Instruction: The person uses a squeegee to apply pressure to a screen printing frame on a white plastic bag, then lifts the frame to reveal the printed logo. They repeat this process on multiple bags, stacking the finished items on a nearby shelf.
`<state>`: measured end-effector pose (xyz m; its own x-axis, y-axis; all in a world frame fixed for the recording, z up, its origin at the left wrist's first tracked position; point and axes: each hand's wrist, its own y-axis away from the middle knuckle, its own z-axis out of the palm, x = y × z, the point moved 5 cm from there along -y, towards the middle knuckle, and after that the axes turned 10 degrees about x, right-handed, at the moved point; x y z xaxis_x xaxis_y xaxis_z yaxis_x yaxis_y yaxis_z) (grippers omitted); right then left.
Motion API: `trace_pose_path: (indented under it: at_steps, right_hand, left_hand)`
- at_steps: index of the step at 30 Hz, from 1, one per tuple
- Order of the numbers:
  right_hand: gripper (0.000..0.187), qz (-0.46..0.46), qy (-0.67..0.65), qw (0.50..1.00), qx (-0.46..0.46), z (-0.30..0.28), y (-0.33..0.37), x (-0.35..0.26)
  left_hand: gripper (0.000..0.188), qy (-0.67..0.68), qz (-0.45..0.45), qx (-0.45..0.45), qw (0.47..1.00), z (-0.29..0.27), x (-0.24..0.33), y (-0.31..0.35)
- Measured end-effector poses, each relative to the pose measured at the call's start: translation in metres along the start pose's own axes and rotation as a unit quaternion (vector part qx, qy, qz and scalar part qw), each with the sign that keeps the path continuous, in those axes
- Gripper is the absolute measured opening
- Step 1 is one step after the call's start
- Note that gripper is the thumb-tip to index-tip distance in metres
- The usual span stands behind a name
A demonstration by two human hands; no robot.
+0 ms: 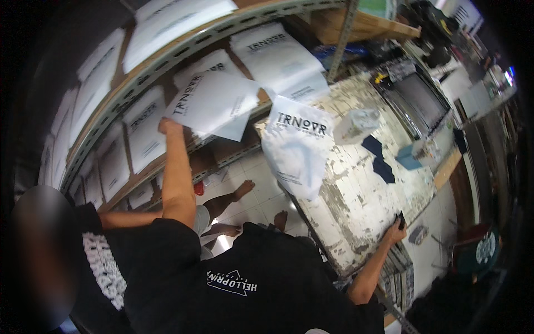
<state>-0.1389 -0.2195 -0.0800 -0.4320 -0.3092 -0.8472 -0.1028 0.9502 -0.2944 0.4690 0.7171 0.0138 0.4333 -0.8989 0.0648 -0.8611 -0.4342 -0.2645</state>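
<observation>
Our left hand (170, 126) pinches a printed sheet (214, 104) by one edge, so it could crease. Our right hand (395, 234) grips a black object (400, 220).

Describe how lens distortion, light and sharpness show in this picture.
In the head view, the slotted metal shelf rail bows with fisheye distortion, and the picture's rim falls black; glare whitens a patch of the tiled floor; the white sheet's large lettering is legible, its smaller print soft.

Peeling white tabletop (356, 195) carries a crumpled translucent bag (359, 123), dark cloth pieces (382, 170), a blue box (410, 158) and a dark-framed panel (418, 104); the adjacent perforated metal shelving (214, 32) bears printed white sheets (278, 60).
</observation>
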Motion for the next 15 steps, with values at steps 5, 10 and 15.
trace_pose_path:
  at_steps: [5, 10, 15]
  right_hand:
    - [0.024, -0.108, 0.089, 0.989, 0.042, -0.075, 0.015, -0.021]
    - [0.024, 0.023, 0.104, 0.994, 0.015, -0.050, 0.056, -0.043]
    - [0.029, 0.069, 0.103, 0.990, 0.065, -0.052, 0.053, -0.015]
  left_hand:
    - [0.062, 0.521, -0.330, 0.318, 0.720, -0.048, 0.145, 0.169]
    - [0.049, 0.558, 0.141, 0.178, 0.798, -0.108, 0.254, 0.305]
    - [0.048, 0.457, 0.448, -0.073, 0.765, -0.109, 0.324, 0.462]
